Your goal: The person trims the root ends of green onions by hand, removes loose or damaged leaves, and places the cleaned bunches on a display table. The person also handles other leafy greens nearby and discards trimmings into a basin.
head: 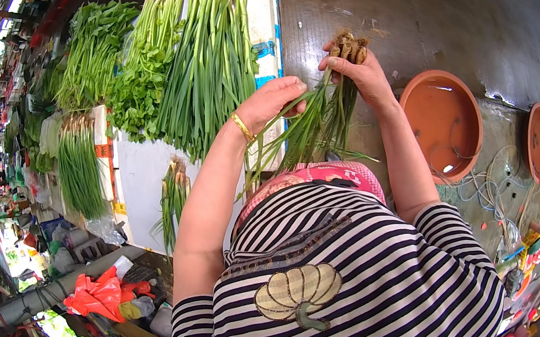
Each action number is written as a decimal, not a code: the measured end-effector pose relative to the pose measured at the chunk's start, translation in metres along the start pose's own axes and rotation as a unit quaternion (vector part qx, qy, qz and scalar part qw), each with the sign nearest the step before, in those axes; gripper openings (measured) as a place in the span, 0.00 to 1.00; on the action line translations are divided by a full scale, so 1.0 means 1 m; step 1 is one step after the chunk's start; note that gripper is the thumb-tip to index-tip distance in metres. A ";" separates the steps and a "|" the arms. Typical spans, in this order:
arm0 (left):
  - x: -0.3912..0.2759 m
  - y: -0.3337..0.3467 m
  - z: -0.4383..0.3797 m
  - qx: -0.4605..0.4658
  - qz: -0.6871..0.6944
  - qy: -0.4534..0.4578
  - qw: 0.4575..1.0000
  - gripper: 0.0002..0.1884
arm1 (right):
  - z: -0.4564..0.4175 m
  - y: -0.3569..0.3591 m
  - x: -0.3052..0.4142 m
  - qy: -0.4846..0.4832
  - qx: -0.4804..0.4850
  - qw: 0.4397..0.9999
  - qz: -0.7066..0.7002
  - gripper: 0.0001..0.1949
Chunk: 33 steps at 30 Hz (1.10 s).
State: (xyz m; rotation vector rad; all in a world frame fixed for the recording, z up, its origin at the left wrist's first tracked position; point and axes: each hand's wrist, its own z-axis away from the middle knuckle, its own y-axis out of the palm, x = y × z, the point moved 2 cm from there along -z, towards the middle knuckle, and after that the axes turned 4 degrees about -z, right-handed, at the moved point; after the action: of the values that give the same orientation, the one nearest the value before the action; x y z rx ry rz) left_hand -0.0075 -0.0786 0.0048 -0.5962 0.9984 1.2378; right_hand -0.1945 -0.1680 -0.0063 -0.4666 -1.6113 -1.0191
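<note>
My right hand grips a bunch of thin spring onions just below their bulbs. The brownish bulbs and hairy roots point up and away from me, while the green leaves hang down towards my pink checked apron. Beside those leaves is my left hand, thumb and fingers bent close together at their edge. Whether a leaf is pinched between them is not clear. A smaller bunch of spring onions lies on a white board by my left forearm.
Left of my hands lie large leeks or green garlic, leafy celery-like greens, leafy stems and thin green onions. A white foam box borders them. On the wet floor at right sit a terracotta-coloured basin and tangled tubing. Red plastic bags lie lower left.
</note>
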 end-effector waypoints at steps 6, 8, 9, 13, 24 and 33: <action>0.002 0.003 -0.003 -0.082 -0.081 0.041 0.992 0.13 | -0.004 0.006 -0.008 -0.006 0.015 1.000 0.002 0.15; 0.004 0.003 -0.007 -0.161 -0.314 0.178 0.919 0.12 | -0.003 0.009 -0.008 -0.003 0.027 1.000 0.008 0.15; -0.003 0.008 -0.006 -0.193 -0.421 0.241 0.853 0.12 | -0.002 0.009 -0.010 -0.002 0.028 0.999 0.020 0.15; -0.012 0.019 -0.003 -0.220 -0.536 0.219 0.785 0.09 | -0.001 0.016 -0.010 0.002 0.021 0.999 0.040 0.15; 0.029 -0.003 -0.011 -0.207 -0.552 -0.050 0.806 0.13 | 0.001 -0.004 -0.015 -0.069 -0.159 0.977 0.127 0.15; 0.006 0.031 -0.005 -0.326 -0.467 0.223 0.791 0.14 | -0.001 -0.015 0.002 -0.052 -0.190 0.974 0.112 0.12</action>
State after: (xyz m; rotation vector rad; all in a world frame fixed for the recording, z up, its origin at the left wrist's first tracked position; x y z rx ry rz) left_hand -0.0384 -0.0714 0.0015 -1.7489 0.4533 0.4869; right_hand -0.2059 -0.1775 -0.0097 -0.9532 -1.4157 -1.1460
